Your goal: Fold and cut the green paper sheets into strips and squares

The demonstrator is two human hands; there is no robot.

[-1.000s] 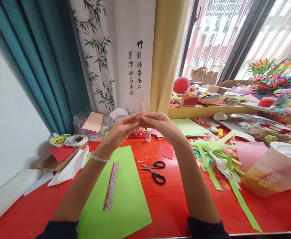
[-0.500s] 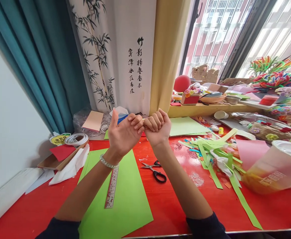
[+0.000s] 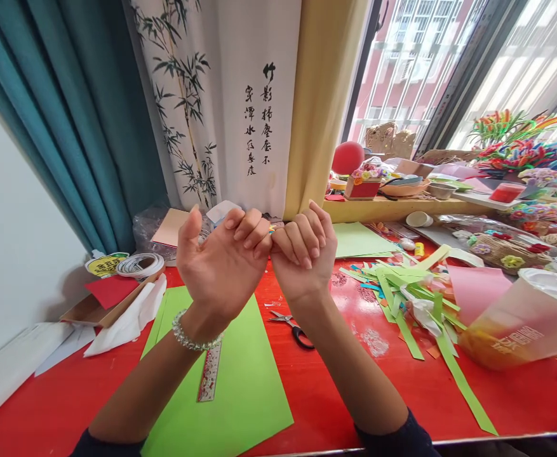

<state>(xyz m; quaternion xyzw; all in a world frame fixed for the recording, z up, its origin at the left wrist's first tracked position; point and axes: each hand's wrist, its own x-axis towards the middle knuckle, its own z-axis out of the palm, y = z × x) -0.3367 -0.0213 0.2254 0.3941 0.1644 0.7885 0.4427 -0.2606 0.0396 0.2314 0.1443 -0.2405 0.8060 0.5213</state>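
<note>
My left hand (image 3: 225,260) and my right hand (image 3: 305,257) are raised side by side over the table, palms turned toward me. Their little-finger sides meet in the middle. The left fingers are curled in while its thumb sticks up; a clear beaded bracelet (image 3: 195,336) circles that wrist. On the right hand the fingers are also bent, one finger less than the others. Nothing shows in either hand. Below lie a large green paper sheet (image 3: 240,381), a patterned ruler (image 3: 209,371), and scissors (image 3: 301,337) with black handles, partly covered by my right wrist.
Green paper strips (image 3: 402,317) are heaped right on the red table (image 3: 326,406), near a translucent tub (image 3: 521,324). At left are a cardboard tray (image 3: 85,311) with red paper and a tape roll (image 3: 140,266). Craft supplies crowd the windowsill (image 3: 373,208).
Both hands have come nearer to the camera and look larger. They stay curled and touching. The view has shifted slightly; the things on the table lie as before.
</note>
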